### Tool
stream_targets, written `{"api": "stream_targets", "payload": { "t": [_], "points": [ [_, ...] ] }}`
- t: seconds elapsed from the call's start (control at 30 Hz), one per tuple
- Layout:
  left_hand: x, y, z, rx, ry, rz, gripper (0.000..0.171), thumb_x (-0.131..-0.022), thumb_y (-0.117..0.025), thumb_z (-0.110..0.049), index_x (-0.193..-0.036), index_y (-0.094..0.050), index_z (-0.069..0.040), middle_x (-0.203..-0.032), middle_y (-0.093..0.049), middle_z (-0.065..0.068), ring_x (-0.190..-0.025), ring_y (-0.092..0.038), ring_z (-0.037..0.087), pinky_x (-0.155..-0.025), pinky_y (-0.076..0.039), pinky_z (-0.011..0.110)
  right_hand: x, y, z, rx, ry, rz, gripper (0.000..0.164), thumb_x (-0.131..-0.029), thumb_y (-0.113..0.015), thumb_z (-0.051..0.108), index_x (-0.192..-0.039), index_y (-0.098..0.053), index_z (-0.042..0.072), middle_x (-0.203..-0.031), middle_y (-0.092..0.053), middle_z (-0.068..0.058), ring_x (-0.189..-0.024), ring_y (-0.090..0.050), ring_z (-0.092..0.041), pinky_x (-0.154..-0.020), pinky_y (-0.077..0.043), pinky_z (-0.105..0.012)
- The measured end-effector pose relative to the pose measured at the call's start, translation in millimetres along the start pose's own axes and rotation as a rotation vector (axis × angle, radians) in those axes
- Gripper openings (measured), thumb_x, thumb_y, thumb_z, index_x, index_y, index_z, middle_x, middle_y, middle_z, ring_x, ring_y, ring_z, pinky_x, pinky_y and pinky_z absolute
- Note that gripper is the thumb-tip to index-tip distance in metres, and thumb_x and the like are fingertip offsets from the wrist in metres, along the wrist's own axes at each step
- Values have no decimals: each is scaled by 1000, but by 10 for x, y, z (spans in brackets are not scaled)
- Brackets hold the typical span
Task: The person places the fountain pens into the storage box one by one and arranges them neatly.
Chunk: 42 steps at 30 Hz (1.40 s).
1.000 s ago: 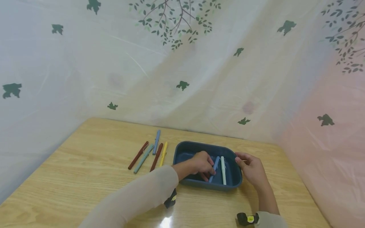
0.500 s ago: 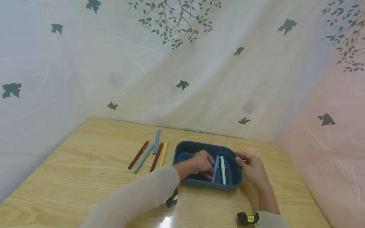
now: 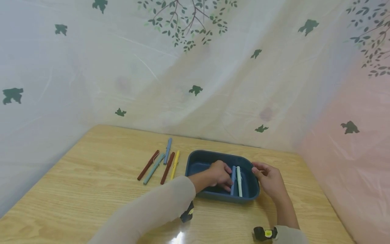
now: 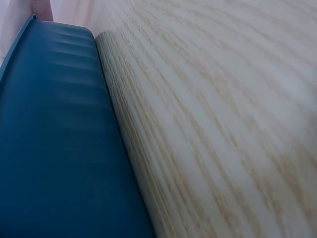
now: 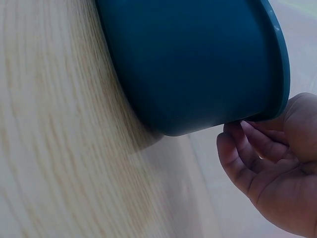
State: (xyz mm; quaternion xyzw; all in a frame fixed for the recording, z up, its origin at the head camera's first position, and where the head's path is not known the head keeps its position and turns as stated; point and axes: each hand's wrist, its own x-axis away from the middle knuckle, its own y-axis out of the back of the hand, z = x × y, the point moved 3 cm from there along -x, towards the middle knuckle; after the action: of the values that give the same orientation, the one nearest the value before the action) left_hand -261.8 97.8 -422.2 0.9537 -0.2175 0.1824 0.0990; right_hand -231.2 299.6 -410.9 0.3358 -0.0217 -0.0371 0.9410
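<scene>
A dark blue tray [image 3: 219, 197] stands on the table, its outer wall filling much of both wrist views. Inside, a blue pen [image 3: 233, 176] lies beside a pale mint pen [image 3: 239, 181], nearly parallel. My left hand [image 3: 218, 174] reaches into the tray with bent fingers, their tips against the blue pen's left side; the left wrist view does not show these fingers. At the tray's right end, my right hand [image 3: 268, 179] holds the rim between thumb and fingers. The right wrist view shows its curled fingers [image 5: 233, 153] at the tray's edge.
Left of the tray lie several pens: two dark red pens [image 3: 148, 165] [image 3: 167, 168], a teal pen [image 3: 153, 168], another blue pen [image 3: 168, 150] and a yellow pen [image 3: 175, 165]. A patterned curtain [image 3: 182, 101] hangs behind the wooden table [image 3: 91, 176].
The blue pen in the tray has shifted right and straightened, now closer to the mint pen. My left hand has moved slightly right with it. My right hand stays at the rim.
</scene>
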Motion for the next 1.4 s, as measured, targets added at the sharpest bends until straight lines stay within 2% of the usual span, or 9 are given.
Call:
{"api": "stream_targets", "payload": {
  "t": [0.33,0.5,0.77,1.03,1.23,1.4],
  "points": [
    [-9,-40,-3,37,-14,-13,36,-79,-72,24,-107,-62,4,-83,-64,17,-74,-75,37,-62,-64,33,-2,13,11,-7,16,0,38,-108,-55,24,-141,-60,6,-135,-60,-18,-117,-61,-30,-91,-58,-28],
    [-1,-50,-24,22,-16,-4,35,-81,-72,22,-107,-62,2,-83,-65,16,-75,-76,36,-63,-64,32,-6,27,13,-2,22,-3,38,-108,-55,25,-141,-60,6,-135,-60,-18,-116,-61,-30,-89,-56,-24],
    [-31,-28,-31,29,-2,-13,37,-78,-73,24,-106,-62,3,-83,-64,18,-74,-75,37,-62,-64,33,-2,25,20,-9,14,0,38,-108,-55,24,-141,-60,6,-136,-60,-19,-118,-60,-32,-92,-57,-28],
    [-28,118,-107,53,-32,31,41,-82,-70,22,-119,-61,7,-86,-69,21,-78,-75,34,-64,-64,34,0,12,29,2,9,0,38,-108,-55,24,-141,-60,6,-136,-60,-19,-119,-60,-32,-95,-57,-34],
    [32,272,-191,46,-70,61,45,-84,-69,20,-126,-58,9,-88,-70,19,-89,-74,40,-64,-64,34,4,9,26,0,12,0,37,-108,-55,23,-141,-60,5,-135,-61,-19,-118,-61,-32,-92,-58,-29],
    [110,402,-282,42,-114,70,44,-87,-64,19,-130,-55,12,-101,-71,31,-100,-71,46,-64,-64,36,8,10,23,-2,16,1,38,-108,-55,24,-140,-60,6,-135,-61,-19,-118,-61,-31,-89,-56,-24]
  ]
}}
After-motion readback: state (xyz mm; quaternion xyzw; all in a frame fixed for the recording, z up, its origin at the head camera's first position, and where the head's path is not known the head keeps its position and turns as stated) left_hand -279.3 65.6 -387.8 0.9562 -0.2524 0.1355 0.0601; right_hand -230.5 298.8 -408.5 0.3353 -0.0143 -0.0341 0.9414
